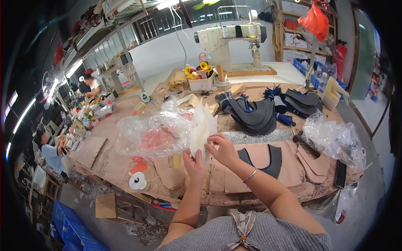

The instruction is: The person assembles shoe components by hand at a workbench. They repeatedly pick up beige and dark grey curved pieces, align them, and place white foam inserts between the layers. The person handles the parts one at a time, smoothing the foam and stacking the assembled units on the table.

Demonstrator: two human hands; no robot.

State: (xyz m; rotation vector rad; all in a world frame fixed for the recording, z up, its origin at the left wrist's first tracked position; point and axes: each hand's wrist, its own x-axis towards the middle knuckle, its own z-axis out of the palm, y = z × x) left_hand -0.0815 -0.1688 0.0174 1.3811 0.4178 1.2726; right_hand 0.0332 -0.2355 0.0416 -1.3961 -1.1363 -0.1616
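A bunch of thin, pale white sheets (202, 130) with pointed upper ends stands up between my hands over the worktable. My left hand (194, 164) is closed on its lower edge, thumb up. From the right, my right hand (222, 148) pinches the side of the same bunch with its fingertips. Just left of the sheets lies a clear plastic bag (146, 131) with something red inside or under it. Below my right forearm, a dark grey curved piece (274, 163) with blue edging rests on pinkish-tan flat panels (251, 180).
Stacked dark grey curved pieces (251, 115) lie beyond my right hand. A sewing machine (230, 44) stands at the back, near a white box (201, 83) of yellow-ended spools. Crumpled clear plastic (335, 140) lies right, a white spool (137, 181) front left. Two people (52, 152) sit far left.
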